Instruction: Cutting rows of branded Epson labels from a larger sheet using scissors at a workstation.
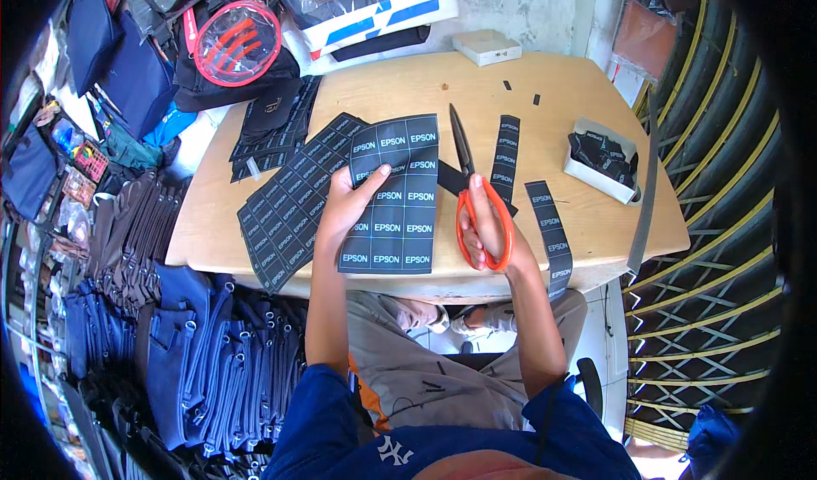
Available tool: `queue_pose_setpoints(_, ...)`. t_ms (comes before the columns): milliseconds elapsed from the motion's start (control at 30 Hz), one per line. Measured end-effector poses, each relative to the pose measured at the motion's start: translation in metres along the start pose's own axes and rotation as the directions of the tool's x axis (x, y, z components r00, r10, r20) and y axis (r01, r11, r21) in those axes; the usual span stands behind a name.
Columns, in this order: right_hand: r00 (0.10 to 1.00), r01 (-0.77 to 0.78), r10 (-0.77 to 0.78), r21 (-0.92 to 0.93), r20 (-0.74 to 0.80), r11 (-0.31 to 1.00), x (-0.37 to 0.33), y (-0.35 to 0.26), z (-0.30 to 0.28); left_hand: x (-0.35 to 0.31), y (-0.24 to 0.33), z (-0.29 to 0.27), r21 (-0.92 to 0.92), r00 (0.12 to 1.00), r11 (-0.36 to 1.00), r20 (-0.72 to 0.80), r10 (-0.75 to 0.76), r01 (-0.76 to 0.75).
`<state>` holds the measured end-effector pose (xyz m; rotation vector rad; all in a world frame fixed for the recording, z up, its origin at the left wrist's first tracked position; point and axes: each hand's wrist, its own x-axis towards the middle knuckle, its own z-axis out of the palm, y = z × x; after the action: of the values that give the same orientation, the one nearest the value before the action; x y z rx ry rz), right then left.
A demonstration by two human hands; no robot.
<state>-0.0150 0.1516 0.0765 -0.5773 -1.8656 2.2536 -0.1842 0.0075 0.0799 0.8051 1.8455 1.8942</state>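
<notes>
sheet in left hand, scissors in right

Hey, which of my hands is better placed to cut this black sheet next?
Probably your right hand: it holds the orange-handled scissors, blades pointing away from you, just right of the black sheet. Your left hand is occupied, holding that sheet with the thumb on top.

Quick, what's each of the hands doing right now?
Left hand: closed, holding a black label sheet.
Right hand: closed, holding orange-handled scissors.
</notes>
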Motion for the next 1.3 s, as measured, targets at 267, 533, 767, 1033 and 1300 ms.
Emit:
queue_pose_setpoints(267,0.999,0.036,-0.025,0.267,-0.047,0.963,-0.025,0.006,-0.004,0.005,-0.007,-0.007,-0.049,0.986,0.999,-0.163,-0.032,0.024)
queue_pose_setpoints(533,0.985,0.123,-0.160,0.389,0.063,0.913,-0.088,0.046,-0.015,0.012,-0.011,-0.017,0.103,0.966,0.986,-0.210,0.149,-0.130)
queue_pose_setpoints(767,0.975,0.177,-0.186,-0.079,-0.122,0.981,-0.130,0.054,-0.026,-0.010,-0.002,-0.014,0.368,0.968,0.919,-0.144,0.206,-0.141)
queue_pose_setpoints(1033,0.804,0.040,-0.345,-0.535,-0.484,0.844,-0.148,0.044,-0.030,-0.089,0.021,-0.042,0.567,0.895,0.773,-0.132,0.425,-0.284)
queue_pose_setpoints(1300,0.726,0.015,-0.602,-0.867,-0.333,0.498,-0.099,0.028,-0.043,-0.165,0.034,-0.044,0.224,0.896,0.974,-0.423,0.136,-0.042)
